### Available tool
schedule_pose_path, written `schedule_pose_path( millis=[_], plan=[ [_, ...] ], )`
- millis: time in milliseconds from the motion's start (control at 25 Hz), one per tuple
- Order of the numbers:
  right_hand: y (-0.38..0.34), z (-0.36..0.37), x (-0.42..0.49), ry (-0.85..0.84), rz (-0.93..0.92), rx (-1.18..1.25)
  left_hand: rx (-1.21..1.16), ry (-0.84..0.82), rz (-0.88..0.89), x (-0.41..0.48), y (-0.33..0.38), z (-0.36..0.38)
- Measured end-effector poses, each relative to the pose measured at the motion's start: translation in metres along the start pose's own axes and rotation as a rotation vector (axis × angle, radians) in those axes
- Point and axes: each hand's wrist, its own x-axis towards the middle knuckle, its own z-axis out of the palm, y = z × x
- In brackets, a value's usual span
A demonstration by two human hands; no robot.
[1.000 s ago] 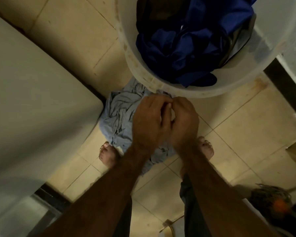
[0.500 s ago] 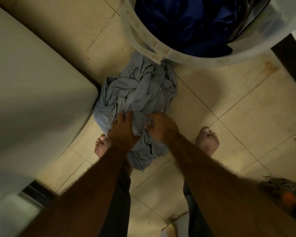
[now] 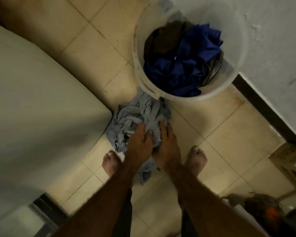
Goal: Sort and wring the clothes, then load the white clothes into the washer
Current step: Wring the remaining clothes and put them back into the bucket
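Fingers of left hand (image 3: 140, 144) and right hand (image 3: 167, 144) gripping grey cloth heap (image 3: 130, 118), between washer (image 3: 32, 108) and bucket (image 3: 234, 48).

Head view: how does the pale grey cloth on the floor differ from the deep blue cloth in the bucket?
Colour: the pale grey crumpled cloth is light, the deep blue cloth dark. Place: the grey lies on the tiled floor, the blue inside the white plastic bucket. Handling: left hand and right hand touch the grey; nothing touches the blue. Both are bunched.
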Motion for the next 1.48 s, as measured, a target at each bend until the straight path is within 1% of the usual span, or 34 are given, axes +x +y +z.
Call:
schedule_pose_path(
  millis=[40, 120, 160, 240, 280, 360, 400, 440, 520, 600, 640, 720, 800, 840, 920, 960, 1040, 1120, 1200, 1240, 1320, 1400, 1440, 1480],
  plan=[
    [-0.01, -0.022, -0.006, -0.031, 0.003, 0.079, -0.045, 0.031, 0.029, -0.009, 0.016, -0.005],
    [-0.031, -0.061, -0.014, 0.047, 0.038, 0.334, -0.14, 0.089, 0.093, -0.022, 0.047, -0.017],
    [-0.037, -0.075, -0.017, 0.072, 0.069, 0.543, -0.161, 0.141, 0.141, -0.026, 0.061, -0.024],
    [-0.046, -0.108, -0.027, 0.074, 0.071, 0.597, -0.175, 0.27, 0.261, -0.023, 0.086, -0.042],
    [-0.052, -0.119, -0.031, 0.057, 0.072, 0.709, -0.186, 0.269, 0.293, -0.02, 0.094, -0.05],
    [-0.064, -0.153, -0.028, 0.152, 0.089, 0.815, -0.212, 0.151, 0.345, -0.014, 0.104, -0.057],
    [-0.071, -0.171, -0.024, 0.192, 0.071, 0.846, -0.252, 0.06, 0.329, -0.012, 0.106, -0.056],
    [-0.078, -0.189, -0.018, 0.212, 0.095, 0.879, -0.302, -0.025, 0.303, -0.011, 0.109, -0.054],
    [-0.088, -0.215, -0.001, 0.196, 0.228, 0.956, -0.38, -0.149, 0.222, -0.007, 0.12, -0.052],
    [-0.089, -0.226, 0.02, 0.187, 0.394, 1.122, -0.433, -0.246, 0.177, 0.0, 0.131, -0.051],
    [-0.089, -0.23, 0.027, 0.185, 0.43, 1.175, -0.458, -0.273, 0.145, 0.002, 0.138, -0.051],
    [-0.086, -0.231, 0.033, 0.206, 0.433, 1.224, -0.488, -0.281, 0.044, 0.003, 0.153, -0.051],
    [-0.084, -0.221, 0.031, 0.199, 0.363, 1.313, -0.466, -0.19, -0.044, 0.002, 0.175, -0.053],
    [-0.084, -0.216, 0.024, 0.175, 0.326, 1.348, -0.441, -0.127, -0.108, 0.006, 0.183, -0.054],
    [-0.077, -0.197, 0.01, 0.05, 0.313, 1.445, -0.45, -0.041, -0.268, 0.025, 0.198, -0.053],
    [-0.071, -0.19, 0.005, -0.005, 0.298, 1.448, -0.477, -0.028, -0.343, 0.035, 0.206, -0.054],
    [-0.061, -0.185, -0.006, -0.052, 0.218, 1.352, -0.501, -0.031, -0.369, 0.056, 0.212, -0.049],
    [-0.057, -0.193, -0.008, 0.037, 0.207, 1.302, -0.475, -0.038, -0.286, 0.057, 0.214, -0.045],
    [-0.061, -0.208, -0.001, 0.162, 0.264, 1.316, -0.488, -0.097, -0.195, 0.047, 0.205, -0.038],
    [-0.063, -0.216, 0.005, 0.209, 0.313, 1.314, -0.534, -0.172, -0.174, 0.042, 0.194, -0.034],
    [-0.065, -0.23, 0.028, 0.276, 0.421, 1.313, -0.655, -0.341, -0.188, 0.026, 0.174, -0.028],
    [-0.066, -0.237, 0.047, 0.267, 0.51, 1.341, -0.706, -0.366, -0.13, 0.014, 0.167, -0.023],
    [-0.067, -0.239, 0.052, 0.246, 0.538, 1.355, -0.687, -0.352, -0.057, 0.01, 0.173, -0.024],
    [-0.069, -0.238, 0.054, 0.219, 0.549, 1.366, -0.657, -0.29, -0.02, 0.007, 0.182, -0.026]
  ],
)
